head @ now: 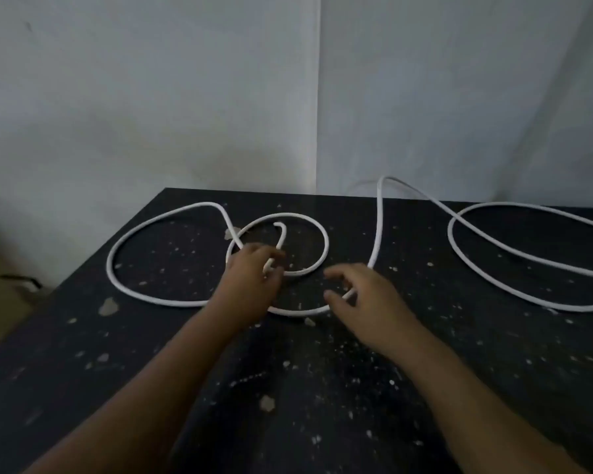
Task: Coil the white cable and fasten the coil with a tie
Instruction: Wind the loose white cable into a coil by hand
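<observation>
Both bare forearms are reaching out over the dark, white-speckled desk (322, 388), and we are right at the start of the coiling. The right hand (367, 302) is hovering with its grip released, fingers spread just above the near bend of the long white round cable (144, 227), touching it or nearly so; hard to call. The left hand (254, 285) is grasping the cable, its grip clenched on a strand near the loose end, which is curling up inside a small loop just beyond the knuckles. Farther out, the cable is sprawling in wide loops, one to the far left, another trailing off the right edge and rising against the pale wall (185, 97). No tie is showing anywhere. To do this well, I'd say the left should be anchoring that end firmly while the right is feeding even, same-sized loops into it, untwisting crossings as they come.
</observation>
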